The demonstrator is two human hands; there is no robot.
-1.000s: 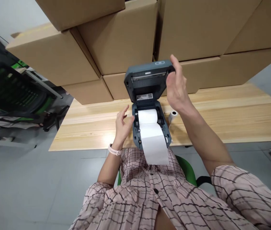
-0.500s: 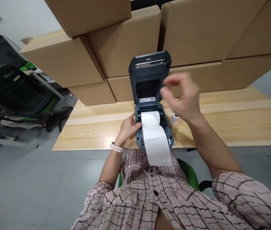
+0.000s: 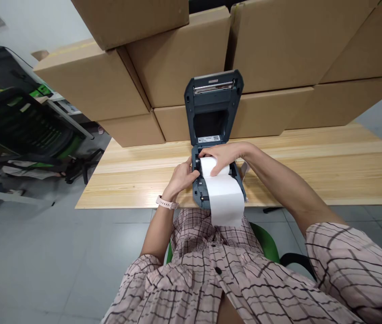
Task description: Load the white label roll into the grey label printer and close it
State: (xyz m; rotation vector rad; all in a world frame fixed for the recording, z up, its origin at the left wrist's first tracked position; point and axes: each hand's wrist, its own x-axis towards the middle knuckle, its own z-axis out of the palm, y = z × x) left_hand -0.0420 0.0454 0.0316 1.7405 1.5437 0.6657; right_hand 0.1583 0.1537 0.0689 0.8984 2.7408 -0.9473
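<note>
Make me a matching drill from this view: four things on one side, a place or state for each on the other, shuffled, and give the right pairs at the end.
Things
1. Label printer lid
2. Left hand
3. Right hand
4. Cardboard boxes

Places and states
A. On the white paper roll
B. Stacked at the back of the wooden table
C. Raised, standing open
D. At the edge of the printer base, beside the person's left

Right pairs
1-C, 2-D, 3-A, 4-B
</note>
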